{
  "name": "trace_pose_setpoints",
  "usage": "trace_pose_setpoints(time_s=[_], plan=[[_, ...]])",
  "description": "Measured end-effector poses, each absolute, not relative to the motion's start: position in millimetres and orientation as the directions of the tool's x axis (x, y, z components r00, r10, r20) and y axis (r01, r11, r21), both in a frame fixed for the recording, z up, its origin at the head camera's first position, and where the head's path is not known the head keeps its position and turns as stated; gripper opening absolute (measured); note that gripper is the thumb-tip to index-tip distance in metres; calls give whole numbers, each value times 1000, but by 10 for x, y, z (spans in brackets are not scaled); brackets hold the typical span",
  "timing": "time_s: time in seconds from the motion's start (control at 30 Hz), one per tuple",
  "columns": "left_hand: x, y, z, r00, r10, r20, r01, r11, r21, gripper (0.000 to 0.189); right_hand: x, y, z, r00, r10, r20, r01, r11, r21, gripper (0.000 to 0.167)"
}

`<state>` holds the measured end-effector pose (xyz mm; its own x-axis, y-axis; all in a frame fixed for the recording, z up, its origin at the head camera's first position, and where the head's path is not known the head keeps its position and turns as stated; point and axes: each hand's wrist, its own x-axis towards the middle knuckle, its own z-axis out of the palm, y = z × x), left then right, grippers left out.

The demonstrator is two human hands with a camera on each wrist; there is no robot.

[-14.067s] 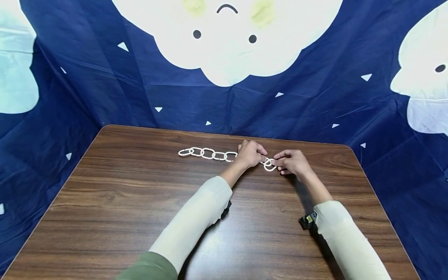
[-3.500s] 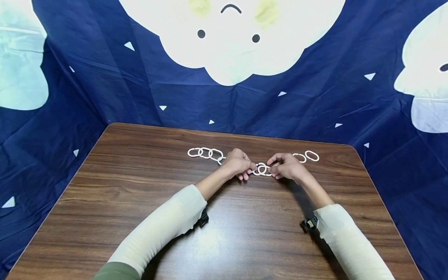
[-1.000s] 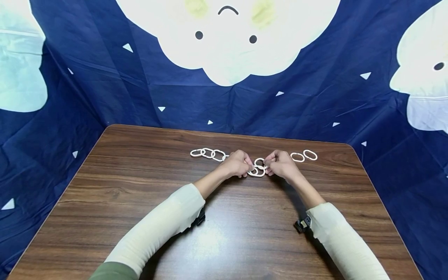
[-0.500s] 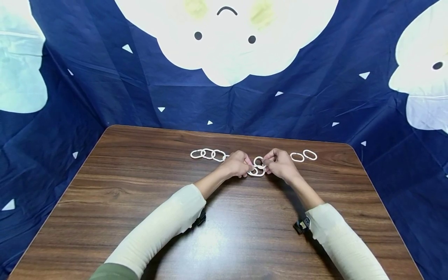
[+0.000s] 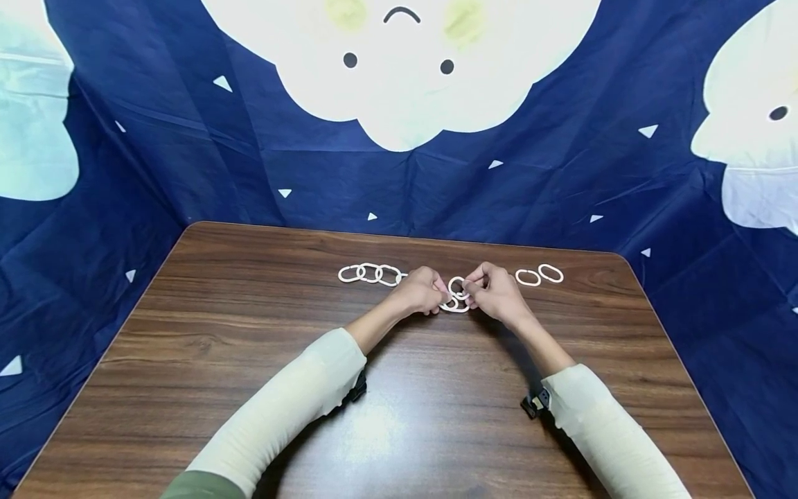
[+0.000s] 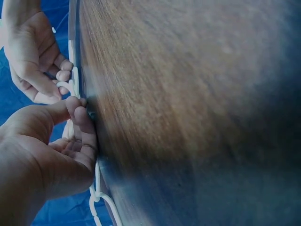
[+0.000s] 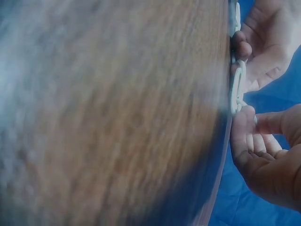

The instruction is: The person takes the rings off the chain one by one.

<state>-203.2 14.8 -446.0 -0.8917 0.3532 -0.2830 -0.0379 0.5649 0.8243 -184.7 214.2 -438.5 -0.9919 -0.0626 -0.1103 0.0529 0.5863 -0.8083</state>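
A chain of white oval plastic links (image 5: 341, 278) lies across the far part of the table, its middle hidden under my left hand. My left hand (image 5: 419, 291) pinches a link near the chain's right end; in the left wrist view, more links (image 6: 97, 181) trail below that hand. My right hand (image 5: 499, 294) pinches the end link (image 5: 451, 283) between thumb and fingers. That end link sits overlapping a lower link (image 5: 458, 311) between both hands. Whether its gap is engaged with the neighbouring link is too small to tell.
Two separate white links (image 5: 530, 285) lie to the right of my right hand, close together. The brown wooden table (image 5: 399, 430) ends just beyond the chain, against a blue cloth backdrop (image 5: 349, 173) with white clouds.
Compared with the earliest frame, two loose links now lie at the right. Over the last second, my right hand shifts slightly left with the end link; my left hand stays nearly still.
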Motion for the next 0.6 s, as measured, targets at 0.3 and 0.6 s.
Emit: trace_pose_setpoints(time_s=[0.3, 0.6], plan=[[-2018, 152, -4440, -894, 345, -286, -52, 553, 831, 8, -1858, 2134, -4416, -993, -43, -106, 61, 578, -814, 13], [-2014, 155, -4425, -893, 340, -294, -62, 554, 830, 6, -1859, 2129, -4406, -993, -37, -108, 72, 525, -848, 13]])
